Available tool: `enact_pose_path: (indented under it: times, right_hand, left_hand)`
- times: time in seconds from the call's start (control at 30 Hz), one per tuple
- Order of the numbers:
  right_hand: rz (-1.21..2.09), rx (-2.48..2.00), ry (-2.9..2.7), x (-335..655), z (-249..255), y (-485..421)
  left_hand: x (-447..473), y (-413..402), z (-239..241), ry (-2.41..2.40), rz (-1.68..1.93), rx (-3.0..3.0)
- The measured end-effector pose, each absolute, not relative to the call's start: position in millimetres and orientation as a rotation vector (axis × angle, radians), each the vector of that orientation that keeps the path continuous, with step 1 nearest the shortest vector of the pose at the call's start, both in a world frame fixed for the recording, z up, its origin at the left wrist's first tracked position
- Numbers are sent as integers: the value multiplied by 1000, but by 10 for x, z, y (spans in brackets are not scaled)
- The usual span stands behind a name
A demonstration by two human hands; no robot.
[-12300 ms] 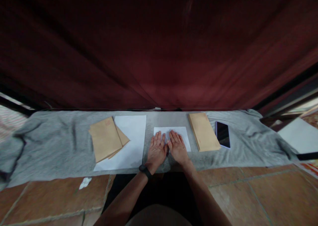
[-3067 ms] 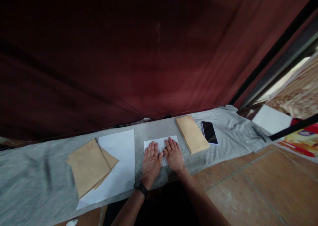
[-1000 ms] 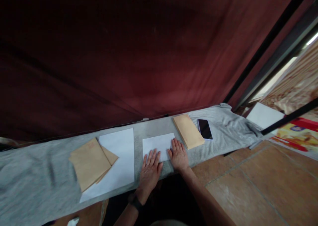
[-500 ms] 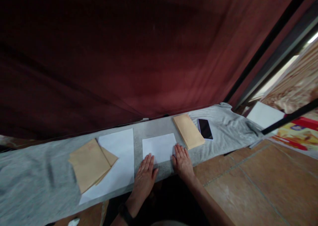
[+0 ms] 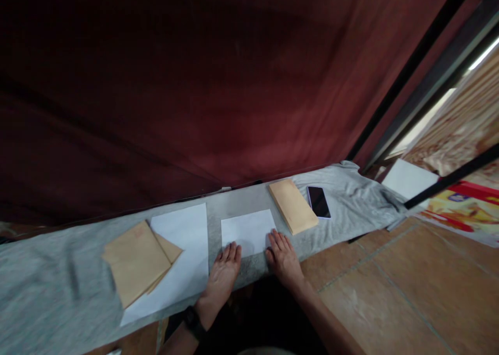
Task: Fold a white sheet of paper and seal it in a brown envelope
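A small white sheet of paper (image 5: 247,229) lies flat on the grey cloth in front of me. My left hand (image 5: 223,272) rests palm down, its outstretched fingertips on the sheet's near left corner. At the near right corner, my right hand (image 5: 284,255) also lies flat, fingers extended along the edge. Neither hand grasps anything. To the right is a stack of brown envelopes (image 5: 294,207), close to my right fingertips. Left of the hands, a larger white sheet (image 5: 187,251) lies partly under more brown envelopes (image 5: 136,261).
The grey cloth (image 5: 50,272) covers a narrow bench against a dark red curtain (image 5: 241,110). A phone (image 5: 318,202) lies right of the envelope stack. Beyond the bench's right end are a dark metal frame (image 5: 409,71) and a red and yellow box (image 5: 468,207). Tiled floor (image 5: 390,277) shows below.
My left thumb, spread out before, no longer shows beside the fingers. Both hands stay at the sheet's near corners. The whole view has shifted slightly.
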State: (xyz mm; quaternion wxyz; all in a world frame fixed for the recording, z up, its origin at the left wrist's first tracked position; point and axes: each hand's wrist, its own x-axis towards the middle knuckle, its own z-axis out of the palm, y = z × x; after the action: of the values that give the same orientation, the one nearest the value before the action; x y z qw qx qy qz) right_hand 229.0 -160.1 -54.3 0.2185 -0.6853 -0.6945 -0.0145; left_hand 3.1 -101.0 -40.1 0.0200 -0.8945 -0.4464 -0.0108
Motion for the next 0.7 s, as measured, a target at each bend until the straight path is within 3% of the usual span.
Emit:
enact_pose_path:
  times: [0.2,0.4,0.53,0.7]
  right_hand:
    - [-13,-1828,-1992,2202,-468,-1561]
    - [100,-1714,-2098,1884,-294,-1385]
    - [280,-1696,-1909,1866,-3,-1216]
    - [697,-1365,-1217,1944,330,-1061]
  left_hand:
    - [14,-985,-243,-1308,-45,-2808]
    - [28,-974,-44,-1249,-304,-2850]
    - [34,-928,197,-1356,-811,-2718]
    - [15,-789,162,-2180,-1611,-2393]
